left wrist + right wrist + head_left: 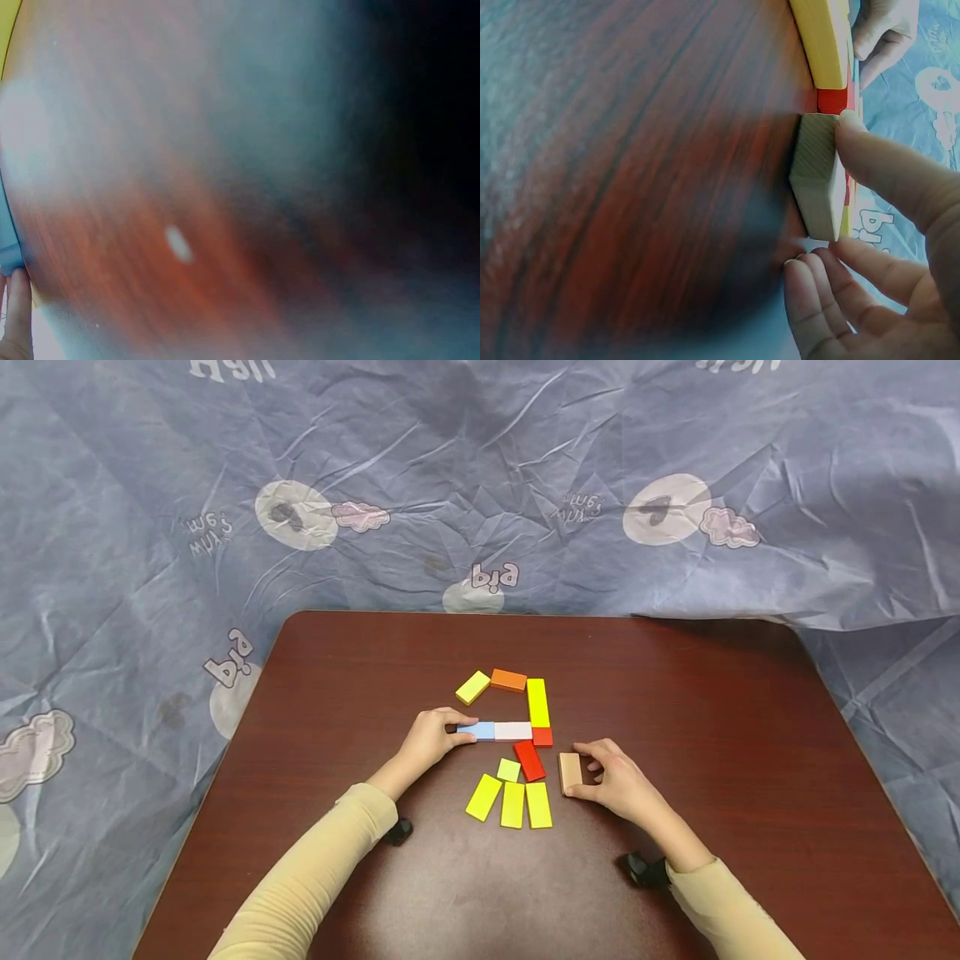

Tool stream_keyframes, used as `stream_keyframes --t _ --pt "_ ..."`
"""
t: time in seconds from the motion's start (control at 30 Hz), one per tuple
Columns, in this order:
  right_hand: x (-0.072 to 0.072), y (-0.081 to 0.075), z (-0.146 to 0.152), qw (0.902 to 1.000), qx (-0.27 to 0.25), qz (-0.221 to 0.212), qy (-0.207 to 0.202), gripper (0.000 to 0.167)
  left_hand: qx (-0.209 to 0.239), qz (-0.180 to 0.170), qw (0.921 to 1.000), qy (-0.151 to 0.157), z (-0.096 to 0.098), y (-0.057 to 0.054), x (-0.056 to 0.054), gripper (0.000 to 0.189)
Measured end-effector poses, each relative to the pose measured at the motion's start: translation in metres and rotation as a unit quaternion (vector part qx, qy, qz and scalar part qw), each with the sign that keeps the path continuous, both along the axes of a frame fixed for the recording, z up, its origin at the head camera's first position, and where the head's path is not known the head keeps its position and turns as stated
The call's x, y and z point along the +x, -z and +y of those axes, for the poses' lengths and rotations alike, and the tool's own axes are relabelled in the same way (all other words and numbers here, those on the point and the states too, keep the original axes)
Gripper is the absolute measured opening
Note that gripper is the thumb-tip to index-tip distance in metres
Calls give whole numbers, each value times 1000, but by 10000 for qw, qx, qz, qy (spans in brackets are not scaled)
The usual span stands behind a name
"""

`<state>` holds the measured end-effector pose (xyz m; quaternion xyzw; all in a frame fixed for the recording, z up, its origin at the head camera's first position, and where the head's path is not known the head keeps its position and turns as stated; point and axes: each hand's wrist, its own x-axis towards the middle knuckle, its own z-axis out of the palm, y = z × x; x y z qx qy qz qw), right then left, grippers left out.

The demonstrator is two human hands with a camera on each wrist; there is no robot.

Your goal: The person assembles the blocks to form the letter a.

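My left hand (433,739) pinches the left end of a light blue block (482,732) between thumb and fingers. That block lies in line with a pale pink block (513,731) and a red block (542,737). With thumb and fingers at its two ends, my right hand (624,787) holds a tan wooden block (570,772), right of a slanted red block (530,762). The right wrist view shows the tan block (819,172) close up, thumb on one end. In the left wrist view, only fingertips and a blue block edge (9,244) appear.
A long yellow block (537,702), an orange block (509,680) and a pale yellow block (472,687) lie farther back. Nearer are a small lime square block (508,770) and three fanned yellow blocks (513,805). A patterned cloth (480,485) hangs behind the brown table (360,652).
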<state>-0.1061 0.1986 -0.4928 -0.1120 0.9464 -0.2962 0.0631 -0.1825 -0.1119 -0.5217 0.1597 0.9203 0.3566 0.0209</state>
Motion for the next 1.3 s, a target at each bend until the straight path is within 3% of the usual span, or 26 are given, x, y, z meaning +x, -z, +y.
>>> stream_keyframes --t 0.17,0.43,0.97,1.3 --pt "0 5 -2 9999 -94 119 -67 64 -5 -95 10000 -22 0 0 1 35" --pt "1 9 -17 9995 -196 201 -132 69 -59 -8 10000 -51 0 -1 2 34" --pt "2 18 -33 9974 -526 447 202 60 -15 -39 10000 -60 0 0 1 34" --pt "2 18 -34 9968 -584 364 395 62 -26 -8 10000 -35 1 0 0 34"
